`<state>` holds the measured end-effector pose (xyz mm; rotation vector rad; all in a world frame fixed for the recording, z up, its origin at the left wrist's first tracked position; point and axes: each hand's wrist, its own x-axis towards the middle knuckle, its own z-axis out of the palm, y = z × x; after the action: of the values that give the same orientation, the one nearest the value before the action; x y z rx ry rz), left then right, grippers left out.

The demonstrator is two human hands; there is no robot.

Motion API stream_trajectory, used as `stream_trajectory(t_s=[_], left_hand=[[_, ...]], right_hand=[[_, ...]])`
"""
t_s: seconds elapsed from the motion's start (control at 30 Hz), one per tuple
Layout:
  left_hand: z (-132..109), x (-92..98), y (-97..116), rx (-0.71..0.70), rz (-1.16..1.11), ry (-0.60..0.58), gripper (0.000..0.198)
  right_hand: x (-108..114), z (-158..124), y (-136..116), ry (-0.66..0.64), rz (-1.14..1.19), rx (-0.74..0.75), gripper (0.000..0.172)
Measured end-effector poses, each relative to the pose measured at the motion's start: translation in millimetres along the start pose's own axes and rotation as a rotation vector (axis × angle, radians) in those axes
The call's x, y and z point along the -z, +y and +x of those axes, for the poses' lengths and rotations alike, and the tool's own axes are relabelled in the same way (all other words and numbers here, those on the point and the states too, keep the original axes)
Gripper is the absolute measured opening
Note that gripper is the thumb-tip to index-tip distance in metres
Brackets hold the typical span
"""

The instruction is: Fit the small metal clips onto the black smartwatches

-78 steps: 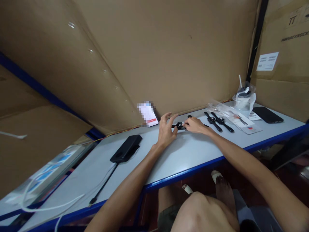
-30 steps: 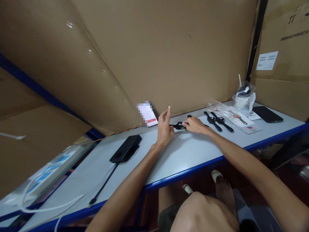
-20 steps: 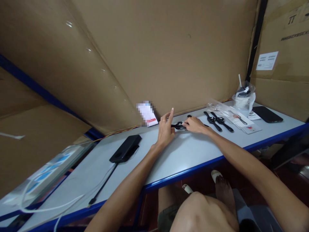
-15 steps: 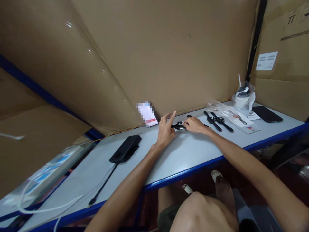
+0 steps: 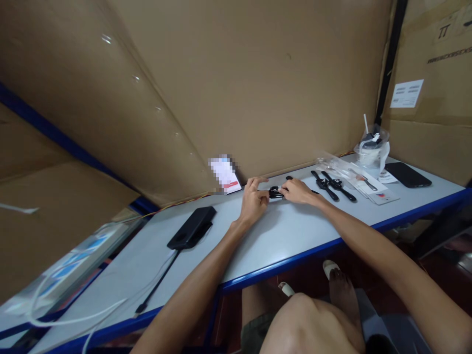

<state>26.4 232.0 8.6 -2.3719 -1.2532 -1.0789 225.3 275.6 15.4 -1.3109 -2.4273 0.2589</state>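
Observation:
A black spokeshave is between my hands at the far side of the table, its middle part showing. My left hand is closed round its left end, with the forefinger bent above it. The fingers of my right hand pinch at the right of its middle part; the exact spot they grip is hidden. Behind the right hand a black handle tip sticks out, the rest of it covered. Two more black spokeshaves lie side by side to the right.
Clear plastic packets with a printed card lie right of the spokeshaves. A bagged cup with a straw and a dark phone are farther right. A lit phone leans on the cardboard wall. A black power bank with cables lies left.
My left forefinger, raised and pointing up before, has bent down toward the spokeshave. The right hand has shifted barely, still at the tool.

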Motion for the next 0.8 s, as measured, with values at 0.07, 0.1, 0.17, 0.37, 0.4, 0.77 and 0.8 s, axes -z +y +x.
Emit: stream_trajectory(t_s=[0.07,0.1,0.17,0.37,0.4,0.77,0.8], left_hand=[[0.0,-0.5,-1.7,0.058,0.014,0.008,0.03],[-0.1,-0.9,-2.6,0.089,0.019,0.014,0.031],[-0.2,-1.4,-4.1,0.13,0.019,0.022,0.031],[0.0,0.1,-3.1,0.118,0.015,0.009,0.029],[0.0,0.3,-2.9,0.111,0.016,0.008,0.029],[1.0,-0.3,-1.0,0.13,-0.042,0.144,0.08],[2.1,1.2,-0.3,0.134,-0.046,0.175,0.09]], right_hand=[[-0.1,0.6,1.0,0.004,0.017,0.008,0.038],[-0.2,0.7,1.4,0.007,0.022,0.009,0.037],[-0.5,0.8,1.9,0.018,0.023,0.017,0.037],[-1.1,0.9,1.5,0.015,0.015,0.016,0.036],[-1.0,1.0,1.4,0.013,0.014,0.012,0.036],[-0.5,1.0,1.1,-0.001,0.002,0.002,0.038],[-0.7,1.1,1.1,-0.002,-0.003,0.002,0.039]])
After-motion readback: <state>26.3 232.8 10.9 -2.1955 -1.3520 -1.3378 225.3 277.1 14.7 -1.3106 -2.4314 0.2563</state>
